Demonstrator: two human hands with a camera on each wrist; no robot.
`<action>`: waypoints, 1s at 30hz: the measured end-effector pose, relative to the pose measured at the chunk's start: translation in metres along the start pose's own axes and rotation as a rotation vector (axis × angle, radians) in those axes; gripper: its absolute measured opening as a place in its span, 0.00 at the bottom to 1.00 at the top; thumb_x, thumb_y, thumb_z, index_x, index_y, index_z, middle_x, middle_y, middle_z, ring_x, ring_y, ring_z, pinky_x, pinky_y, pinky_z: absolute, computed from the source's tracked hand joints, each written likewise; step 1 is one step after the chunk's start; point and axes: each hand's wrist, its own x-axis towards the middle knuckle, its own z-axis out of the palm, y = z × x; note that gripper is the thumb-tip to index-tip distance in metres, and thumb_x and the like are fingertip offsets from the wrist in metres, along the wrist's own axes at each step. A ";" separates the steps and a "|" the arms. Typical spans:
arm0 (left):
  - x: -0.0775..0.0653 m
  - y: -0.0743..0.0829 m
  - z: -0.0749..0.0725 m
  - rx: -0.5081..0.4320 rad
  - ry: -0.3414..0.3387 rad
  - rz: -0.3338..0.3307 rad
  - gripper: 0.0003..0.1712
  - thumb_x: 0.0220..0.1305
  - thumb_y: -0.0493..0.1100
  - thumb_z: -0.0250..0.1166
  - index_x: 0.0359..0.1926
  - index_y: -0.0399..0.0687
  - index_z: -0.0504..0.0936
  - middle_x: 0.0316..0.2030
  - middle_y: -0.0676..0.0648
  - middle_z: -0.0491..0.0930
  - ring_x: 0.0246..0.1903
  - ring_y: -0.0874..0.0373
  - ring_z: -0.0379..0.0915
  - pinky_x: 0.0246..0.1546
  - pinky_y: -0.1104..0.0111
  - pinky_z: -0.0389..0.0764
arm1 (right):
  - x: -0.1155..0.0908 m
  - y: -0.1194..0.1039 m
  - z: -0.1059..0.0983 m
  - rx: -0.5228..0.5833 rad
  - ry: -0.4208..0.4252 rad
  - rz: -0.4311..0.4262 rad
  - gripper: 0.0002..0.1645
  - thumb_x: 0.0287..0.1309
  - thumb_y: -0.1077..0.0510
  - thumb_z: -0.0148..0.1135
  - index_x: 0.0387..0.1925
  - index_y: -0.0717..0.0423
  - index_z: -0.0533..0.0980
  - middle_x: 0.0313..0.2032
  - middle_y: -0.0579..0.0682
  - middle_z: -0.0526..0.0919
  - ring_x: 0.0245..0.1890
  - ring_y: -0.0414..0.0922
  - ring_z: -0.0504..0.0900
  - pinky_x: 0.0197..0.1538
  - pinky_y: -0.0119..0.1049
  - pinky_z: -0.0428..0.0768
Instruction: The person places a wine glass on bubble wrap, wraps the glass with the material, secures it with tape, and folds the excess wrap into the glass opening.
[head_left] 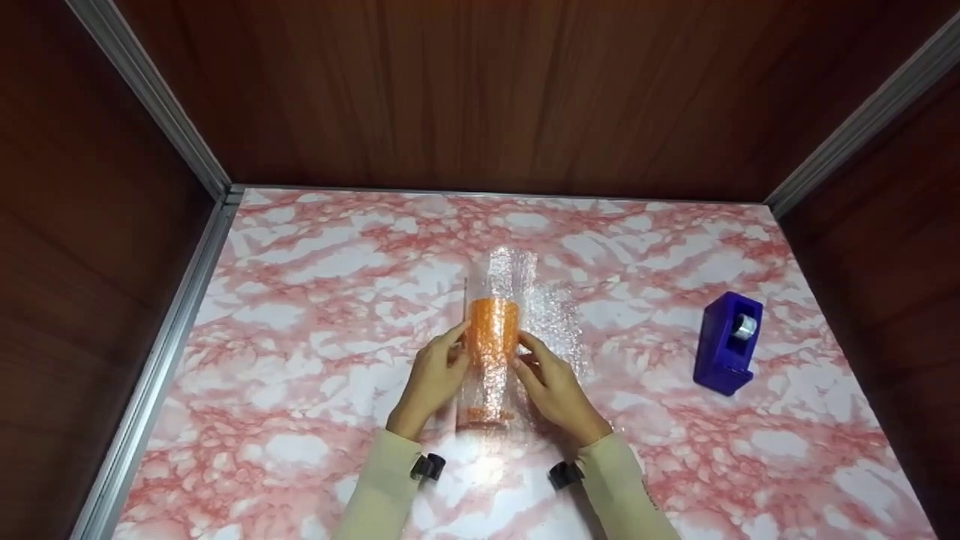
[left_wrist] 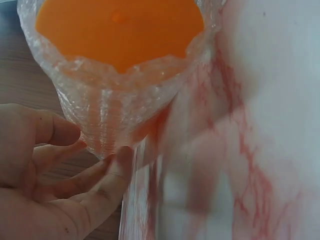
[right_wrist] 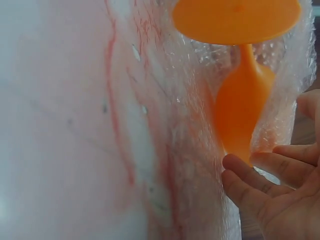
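Note:
An orange goblet lies on its side in the middle of the table, with its round foot toward me. Clear bubble wrap goes around it and reaches past its rim; a loose part spreads flat to the right. From the left side, my left hand holds the wrapped goblet, thumb and fingers bent at the wrap. Opposite it, my right hand grips the wrap at the goblet's right side with bent fingers. In the right wrist view the stem and bowl show inside the wrap.
To the right stands a dark blue tape dispenser with a roll of clear tape. The red-and-white marbled table is bounded by brown wood-look panels and metal frame bars.

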 end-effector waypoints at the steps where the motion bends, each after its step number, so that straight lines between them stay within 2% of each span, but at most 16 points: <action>1: 0.000 0.000 0.000 -0.008 -0.007 -0.013 0.30 0.67 0.33 0.57 0.70 0.46 0.72 0.49 0.41 0.82 0.37 0.56 0.80 0.34 0.66 0.81 | 0.000 0.000 0.000 0.000 -0.002 0.003 0.33 0.75 0.48 0.53 0.73 0.58 0.62 0.67 0.60 0.70 0.54 0.47 0.81 0.57 0.35 0.78; 5: -0.001 -0.001 0.000 -0.018 -0.017 -0.037 0.30 0.69 0.33 0.57 0.71 0.48 0.71 0.41 0.45 0.83 0.28 0.61 0.76 0.24 0.69 0.76 | 0.000 0.000 0.000 -0.002 -0.016 0.002 0.35 0.74 0.47 0.54 0.75 0.54 0.58 0.66 0.62 0.70 0.54 0.47 0.81 0.59 0.36 0.76; 9: -0.001 -0.001 -0.001 -0.018 -0.013 -0.027 0.30 0.68 0.33 0.58 0.71 0.48 0.71 0.40 0.46 0.84 0.30 0.61 0.79 0.26 0.69 0.78 | 0.000 -0.001 0.001 -0.006 -0.032 -0.015 0.36 0.74 0.49 0.54 0.77 0.50 0.56 0.64 0.63 0.72 0.53 0.50 0.81 0.58 0.40 0.77; 13: -0.001 0.001 -0.001 -0.044 -0.018 -0.020 0.30 0.69 0.33 0.58 0.71 0.48 0.71 0.45 0.42 0.83 0.39 0.56 0.83 0.36 0.69 0.82 | 0.001 -0.002 0.001 -0.022 -0.029 -0.028 0.34 0.75 0.50 0.53 0.76 0.51 0.57 0.63 0.63 0.74 0.54 0.52 0.80 0.58 0.43 0.78; 16: 0.000 0.003 -0.001 -0.072 -0.028 -0.021 0.30 0.69 0.33 0.58 0.71 0.48 0.71 0.48 0.40 0.82 0.43 0.54 0.83 0.42 0.68 0.83 | 0.002 -0.003 0.001 -0.013 -0.033 -0.004 0.34 0.76 0.49 0.52 0.76 0.51 0.57 0.63 0.63 0.73 0.58 0.53 0.78 0.60 0.44 0.76; 22: -0.001 0.007 -0.001 -0.054 -0.041 -0.015 0.30 0.68 0.36 0.60 0.71 0.51 0.72 0.52 0.37 0.79 0.42 0.54 0.83 0.37 0.66 0.83 | 0.002 -0.003 0.000 0.029 -0.057 0.082 0.33 0.75 0.45 0.51 0.74 0.49 0.55 0.67 0.65 0.69 0.66 0.53 0.71 0.65 0.45 0.70; 30: -0.002 0.007 0.000 -0.014 -0.038 -0.018 0.30 0.69 0.37 0.60 0.71 0.52 0.71 0.52 0.38 0.79 0.41 0.55 0.83 0.40 0.65 0.83 | 0.002 -0.002 0.002 0.031 -0.041 0.082 0.32 0.76 0.47 0.50 0.73 0.53 0.56 0.65 0.68 0.70 0.65 0.57 0.72 0.64 0.49 0.71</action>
